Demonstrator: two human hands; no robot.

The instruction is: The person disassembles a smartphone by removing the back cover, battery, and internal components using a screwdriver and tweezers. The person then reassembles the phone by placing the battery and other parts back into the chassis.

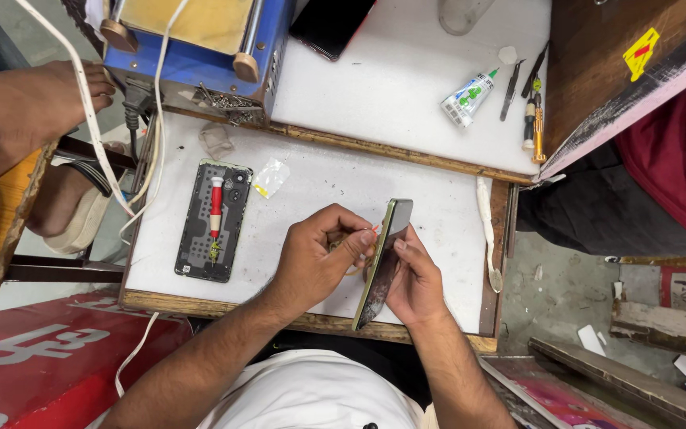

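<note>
My right hand point(416, 280) holds a phone point(384, 258) on its edge above the white work board point(319, 199), its dark screen side turned right and its gold frame facing left. My left hand point(319, 254) pinches a small thin tool with an orange tip against the phone's left edge, near its upper half. To the left on the board lies an opened phone body point(213, 221) with its insides showing, and a red-handled screwdriver point(216, 208) rests on top of it.
A small clear plastic bag point(271, 176) lies by the opened phone. Farther back sit a blue machine point(192, 40), a dark phone point(331, 24), a glue tube point(468, 97) and tweezers and small screwdrivers point(530, 103). Another person's sandalled feet point(33, 119) are at left.
</note>
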